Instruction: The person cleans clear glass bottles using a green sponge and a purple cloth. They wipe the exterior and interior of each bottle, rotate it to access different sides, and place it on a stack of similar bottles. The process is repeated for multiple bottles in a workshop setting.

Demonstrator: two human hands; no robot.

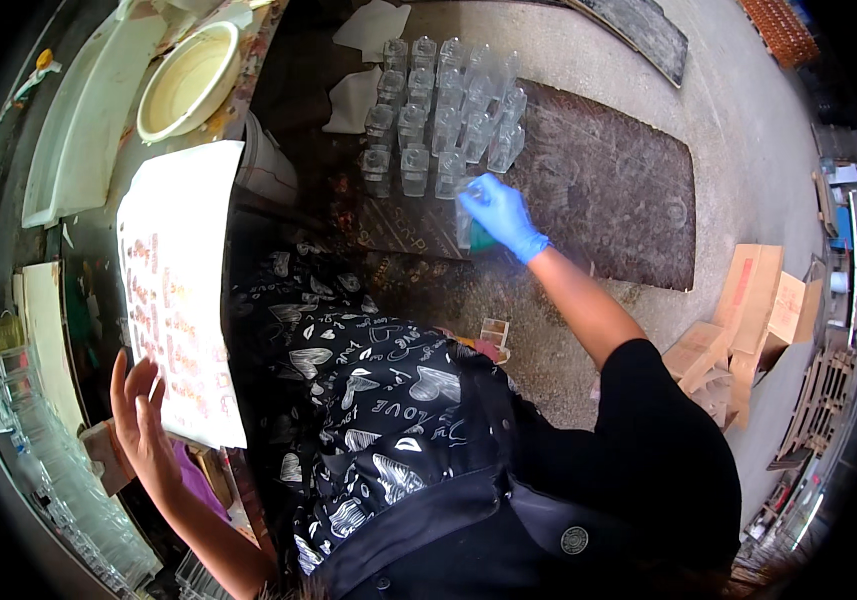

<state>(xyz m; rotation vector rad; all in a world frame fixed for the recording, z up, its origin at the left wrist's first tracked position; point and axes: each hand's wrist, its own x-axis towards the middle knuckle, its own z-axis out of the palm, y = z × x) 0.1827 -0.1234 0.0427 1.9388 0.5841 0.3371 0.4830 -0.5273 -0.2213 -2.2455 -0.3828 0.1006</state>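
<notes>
My right hand [504, 216], in a blue glove, reaches out over a dark board [608, 190] low down by the floor. Its fingers are closed on a clear square container [464, 225]. Just beyond it, several similar clear containers [414, 168] stand in rows. My left hand [146, 425] is bare and open, fingers apart, beside the lower left edge of a white sheet [173, 215]. Reddish-brown markings run in columns down that sheet, which lies on the workbench at my left. Nothing shows in the left hand.
A cream basin [188, 85] sits on the bench's far end, near a long translucent tray [88, 130]. Stacked clear pieces [68, 490] line the near left. Opened cardboard boxes [738, 325] lie on the floor at right. A pale bucket [266, 165] stands beside the bench.
</notes>
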